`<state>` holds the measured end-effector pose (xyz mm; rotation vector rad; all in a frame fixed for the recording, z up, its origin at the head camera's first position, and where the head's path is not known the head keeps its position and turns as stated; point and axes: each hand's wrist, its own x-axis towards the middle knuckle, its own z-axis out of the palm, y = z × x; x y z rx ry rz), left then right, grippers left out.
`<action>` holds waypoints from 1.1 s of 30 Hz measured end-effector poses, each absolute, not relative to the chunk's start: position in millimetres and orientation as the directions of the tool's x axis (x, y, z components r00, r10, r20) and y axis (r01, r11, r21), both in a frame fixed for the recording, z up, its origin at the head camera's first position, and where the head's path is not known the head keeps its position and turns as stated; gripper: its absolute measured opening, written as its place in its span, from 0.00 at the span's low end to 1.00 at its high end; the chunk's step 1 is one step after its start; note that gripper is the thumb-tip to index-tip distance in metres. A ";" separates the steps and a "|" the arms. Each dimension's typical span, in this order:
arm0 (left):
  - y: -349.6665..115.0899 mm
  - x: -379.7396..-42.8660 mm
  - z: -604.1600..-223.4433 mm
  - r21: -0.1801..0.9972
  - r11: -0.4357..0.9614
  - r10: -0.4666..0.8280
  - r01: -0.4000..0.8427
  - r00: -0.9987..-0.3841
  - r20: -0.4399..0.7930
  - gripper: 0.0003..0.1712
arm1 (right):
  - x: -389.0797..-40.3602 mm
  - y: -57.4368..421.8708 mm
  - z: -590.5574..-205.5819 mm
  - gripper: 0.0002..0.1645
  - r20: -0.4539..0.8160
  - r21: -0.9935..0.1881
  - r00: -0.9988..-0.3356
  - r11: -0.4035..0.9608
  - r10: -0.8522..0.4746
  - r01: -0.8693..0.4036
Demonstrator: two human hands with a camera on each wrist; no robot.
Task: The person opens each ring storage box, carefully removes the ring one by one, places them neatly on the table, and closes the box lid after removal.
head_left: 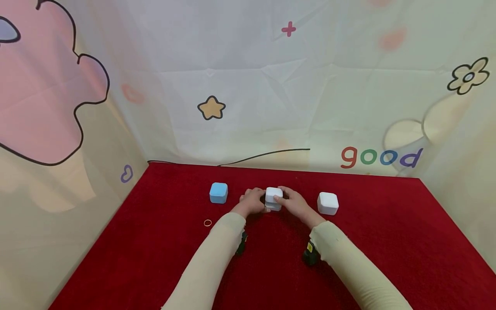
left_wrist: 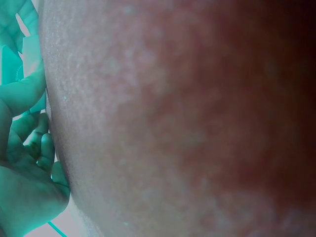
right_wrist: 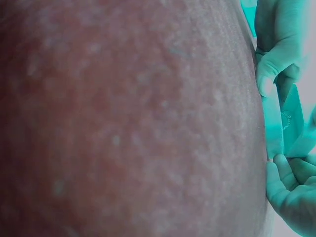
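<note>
In the head view a white box (head_left: 273, 194) stands in two parts between the hands, its upper part over the lower one. My right hand (head_left: 295, 202) grips the upper part, thumb on its front face. The left hand (head_left: 252, 201) holds the lower part from the left side, with the thumb low near its front. The right wrist view shows the box's open inside (right_wrist: 295, 126) with a dotted ring shape (right_wrist: 286, 120) in it. Much of both wrist views is covered by blurred skin.
A light blue box (head_left: 218, 193) sits to the left and another white box (head_left: 327, 203) to the right. On the red cloth (head_left: 155, 258) lies a thin ring-shaped band (head_left: 207, 223). A printed curtain (head_left: 248, 86) hangs behind.
</note>
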<state>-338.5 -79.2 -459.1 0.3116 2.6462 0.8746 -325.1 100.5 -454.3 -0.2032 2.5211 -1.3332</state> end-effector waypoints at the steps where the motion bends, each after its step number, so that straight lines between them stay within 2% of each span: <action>1: -79.1 -338.5 -459.1 0.606 0.789 0.306 0.101 -0.920 -0.245 0.38 | -324.8 100.5 -454.1 0.36 -0.180 -0.826 -0.950 0.564 -0.255 0.004; 11: -78.5 -339.3 -461.2 0.603 0.790 0.305 0.106 -0.922 -0.237 0.39 | -323.5 99.7 -449.4 0.36 -0.185 -0.818 -0.947 0.575 -0.263 0.000; 19: -78.5 -340.1 -461.8 0.597 0.795 0.307 0.110 -0.921 -0.240 0.38 | -327.3 99.8 -448.3 0.32 -0.183 -0.819 -0.944 0.574 -0.275 -0.008; 33: -78.6 -337.4 -457.6 0.602 0.792 0.310 0.103 -0.917 -0.252 0.38 | -327.2 97.9 -443.6 0.31 -0.221 -0.828 -0.936 0.560 -0.274 0.032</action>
